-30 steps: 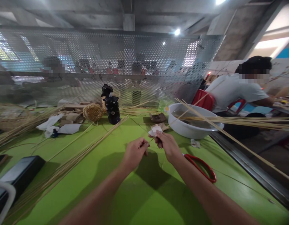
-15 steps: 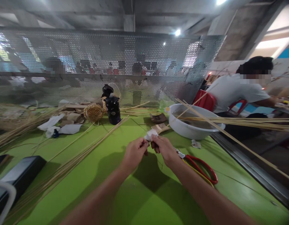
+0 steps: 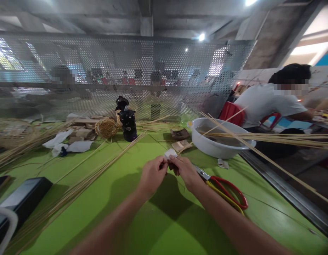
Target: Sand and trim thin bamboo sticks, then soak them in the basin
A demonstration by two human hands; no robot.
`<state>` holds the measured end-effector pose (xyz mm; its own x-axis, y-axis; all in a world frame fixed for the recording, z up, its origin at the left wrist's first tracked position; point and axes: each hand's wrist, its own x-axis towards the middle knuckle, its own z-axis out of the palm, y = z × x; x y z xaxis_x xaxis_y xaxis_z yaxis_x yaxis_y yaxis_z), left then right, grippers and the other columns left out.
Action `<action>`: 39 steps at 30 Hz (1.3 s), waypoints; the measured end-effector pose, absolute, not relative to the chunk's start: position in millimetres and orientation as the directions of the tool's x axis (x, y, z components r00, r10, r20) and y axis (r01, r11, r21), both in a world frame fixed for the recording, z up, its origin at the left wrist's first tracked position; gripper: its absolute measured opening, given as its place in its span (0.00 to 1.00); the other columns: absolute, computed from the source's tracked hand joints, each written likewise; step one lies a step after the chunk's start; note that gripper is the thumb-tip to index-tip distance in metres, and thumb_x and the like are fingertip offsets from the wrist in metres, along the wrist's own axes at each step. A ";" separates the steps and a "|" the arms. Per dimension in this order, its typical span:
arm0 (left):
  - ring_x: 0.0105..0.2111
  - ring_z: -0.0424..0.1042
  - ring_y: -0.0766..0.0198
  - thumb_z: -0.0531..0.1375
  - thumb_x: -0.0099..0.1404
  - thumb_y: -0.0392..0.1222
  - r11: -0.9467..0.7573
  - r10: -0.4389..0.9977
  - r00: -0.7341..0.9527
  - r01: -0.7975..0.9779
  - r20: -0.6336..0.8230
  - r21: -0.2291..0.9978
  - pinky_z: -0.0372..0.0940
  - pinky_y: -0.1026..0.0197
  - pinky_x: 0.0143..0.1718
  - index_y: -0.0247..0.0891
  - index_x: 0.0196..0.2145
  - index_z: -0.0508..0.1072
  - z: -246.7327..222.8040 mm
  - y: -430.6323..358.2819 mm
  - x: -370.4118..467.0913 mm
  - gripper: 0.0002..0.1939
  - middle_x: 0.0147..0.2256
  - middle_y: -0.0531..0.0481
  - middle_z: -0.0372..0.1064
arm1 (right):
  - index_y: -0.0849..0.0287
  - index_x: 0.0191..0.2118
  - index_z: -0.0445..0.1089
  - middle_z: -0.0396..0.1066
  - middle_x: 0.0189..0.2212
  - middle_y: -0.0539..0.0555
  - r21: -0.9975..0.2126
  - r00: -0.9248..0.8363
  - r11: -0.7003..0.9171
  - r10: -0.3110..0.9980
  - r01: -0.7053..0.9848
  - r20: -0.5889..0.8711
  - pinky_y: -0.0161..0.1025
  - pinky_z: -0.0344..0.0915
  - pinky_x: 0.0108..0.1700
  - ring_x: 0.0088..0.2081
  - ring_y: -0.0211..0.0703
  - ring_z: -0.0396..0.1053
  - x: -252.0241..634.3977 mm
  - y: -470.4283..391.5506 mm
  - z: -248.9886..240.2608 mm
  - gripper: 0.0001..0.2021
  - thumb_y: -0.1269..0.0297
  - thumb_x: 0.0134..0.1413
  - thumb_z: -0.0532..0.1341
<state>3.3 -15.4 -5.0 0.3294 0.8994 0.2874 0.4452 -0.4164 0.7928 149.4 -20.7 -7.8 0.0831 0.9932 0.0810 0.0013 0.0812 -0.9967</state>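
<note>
A small piece of white paper or tissue (image 3: 170, 153) is pinched between my two hands above the middle of the green table (image 3: 121, 212). My left hand (image 3: 153, 172) has its thumb and fingertips closed on the paper's lower left side. Opposite it, my right hand (image 3: 185, 170) grips the right side, fingertips close to the left ones. Whatever lies under the fingers is hidden. Scissors (image 3: 225, 193) with red and yellow handles rest beside my right forearm, which covers part of them. A tan scrap (image 3: 180, 145) and a brown scrap (image 3: 180, 134) lie just beyond the hands.
A white basin (image 3: 219, 150) of water holds long strips (image 3: 286, 139) that jut out rightward. More strips (image 3: 100, 166) cross the left side. A black bottle (image 3: 128, 125), a woven basket (image 3: 106, 128), crumpled paper (image 3: 79, 146) and a dark box (image 3: 26, 198) stand around. A person (image 3: 265, 102) sits at right.
Both hands stay at the same spot, shifting only slightly. The white paper looks a little smaller and turned in the fingers. More of the scissors' blades shows beside my right wrist.
</note>
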 end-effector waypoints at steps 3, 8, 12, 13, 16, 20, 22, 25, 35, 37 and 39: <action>0.23 0.62 0.69 0.53 0.63 0.37 -0.443 0.892 0.326 0.499 0.312 0.745 0.51 0.66 0.26 0.38 0.28 0.68 -2.3 -17.4 4.2 0.08 0.22 0.55 0.65 | 0.60 0.18 0.65 0.60 0.15 0.48 -0.997 0.095 0.082 0.992 0.007 0.082 0.35 0.47 0.21 0.18 0.34 0.53 153.6 -19.0 -7.3 0.21 0.47 0.48 0.60; 0.22 0.59 0.70 0.53 0.64 0.38 -0.471 0.881 0.322 0.545 0.346 0.694 0.49 0.65 0.26 0.38 0.27 0.67 0.2 -19.1 5.6 0.08 0.21 0.56 0.64 | 0.60 0.20 0.68 0.62 0.17 0.48 -0.996 0.141 0.080 0.987 -0.027 0.075 0.35 0.46 0.21 0.18 0.33 0.52 156.5 -18.3 -5.2 0.19 0.49 0.49 0.60; 0.21 0.58 0.70 0.52 0.64 0.38 -0.465 0.884 0.326 0.537 0.335 0.703 0.48 0.65 0.25 0.38 0.27 0.68 0.1 -19.9 4.5 0.09 0.21 0.56 0.63 | 0.59 0.17 0.64 0.59 0.14 0.47 -0.997 0.079 0.080 0.994 0.016 0.081 0.35 0.47 0.22 0.18 0.34 0.52 151.8 -19.9 -7.6 0.21 0.48 0.48 0.60; 0.22 0.58 0.70 0.53 0.64 0.38 -0.464 0.883 0.332 0.519 0.330 0.718 0.48 0.65 0.25 0.38 0.27 0.68 -0.4 -19.7 4.1 0.09 0.21 0.56 0.64 | 0.59 0.17 0.64 0.59 0.14 0.47 -0.997 0.088 0.082 0.993 0.014 0.083 0.35 0.47 0.22 0.18 0.34 0.53 152.3 -19.4 -7.7 0.21 0.48 0.48 0.60; 0.22 0.60 0.69 0.54 0.63 0.39 -0.438 0.889 0.341 0.441 0.306 0.783 0.50 0.66 0.26 0.37 0.26 0.67 -3.5 -18.2 2.8 0.09 0.21 0.56 0.64 | 0.60 0.20 0.68 0.61 0.17 0.48 -0.996 0.159 0.092 0.983 -0.021 0.087 0.35 0.47 0.22 0.18 0.33 0.52 159.2 -14.6 -6.3 0.20 0.47 0.48 0.61; 0.21 0.60 0.69 0.55 0.62 0.42 -0.310 0.926 0.311 0.303 0.214 0.901 0.52 0.66 0.24 0.37 0.26 0.68 -5.6 -14.1 1.6 0.09 0.20 0.55 0.64 | 0.62 0.24 0.73 0.61 0.17 0.48 -0.993 0.226 0.089 0.972 -0.078 0.069 0.34 0.45 0.20 0.18 0.32 0.51 170.6 -6.8 -4.8 0.23 0.43 0.45 0.62; 0.20 0.59 0.70 0.56 0.61 0.42 -0.242 0.940 0.295 0.222 0.172 0.944 0.53 0.67 0.23 0.37 0.26 0.67 -3.3 -12.1 0.3 0.09 0.19 0.55 0.64 | 0.63 0.24 0.74 0.62 0.17 0.49 -0.993 0.245 0.071 0.968 -0.098 0.045 0.33 0.46 0.20 0.19 0.32 0.52 174.2 -4.7 -4.5 0.24 0.42 0.43 0.64; 0.19 0.59 0.70 0.56 0.61 0.43 -0.186 0.959 0.241 0.132 0.151 0.974 0.53 0.68 0.21 0.37 0.27 0.67 2.9 -11.1 -6.8 0.08 0.19 0.55 0.63 | 0.64 0.25 0.74 0.65 0.19 0.51 -0.986 0.325 0.083 0.945 -0.145 0.032 0.31 0.47 0.19 0.20 0.33 0.55 180.4 -3.0 -3.7 0.24 0.42 0.41 0.65; 0.21 0.59 0.69 0.54 0.63 0.49 -0.186 0.973 -0.060 0.379 0.225 0.907 0.55 0.67 0.23 0.37 0.29 0.68 3.8 -54.3 -109.9 0.13 0.22 0.54 0.64 | 0.60 0.27 0.72 0.75 0.26 0.54 -0.954 0.444 0.182 0.894 -0.239 0.059 0.29 0.51 0.17 0.21 0.33 0.59 192.1 2.5 -10.9 0.20 0.46 0.39 0.69; 0.22 0.61 0.67 0.54 0.63 0.49 -0.192 0.957 -0.098 0.490 0.272 0.851 0.56 0.66 0.25 0.37 0.29 0.69 2.5 -65.3 -137.1 0.13 0.21 0.54 0.64 | 0.61 0.28 0.73 0.74 0.26 0.54 -0.960 0.417 0.172 0.906 -0.220 0.067 0.29 0.51 0.16 0.21 0.33 0.58 189.3 0.0 -11.3 0.21 0.45 0.39 0.69; 0.22 0.63 0.66 0.53 0.63 0.50 -0.142 0.945 -0.151 0.610 0.290 0.779 0.56 0.65 0.26 0.39 0.30 0.69 2.4 -75.2 -161.5 0.13 0.21 0.55 0.65 | 0.62 0.28 0.73 0.74 0.25 0.54 -0.961 0.411 0.167 0.909 -0.221 0.064 0.28 0.52 0.16 0.21 0.33 0.58 187.4 -2.8 -10.1 0.22 0.44 0.38 0.69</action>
<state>-161.5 -75.2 2.4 -0.1510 0.9450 0.2900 0.6104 -0.1416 0.7794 187.4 -2.8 -10.1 0.4109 0.9094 0.0637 -0.2208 0.1671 -0.9609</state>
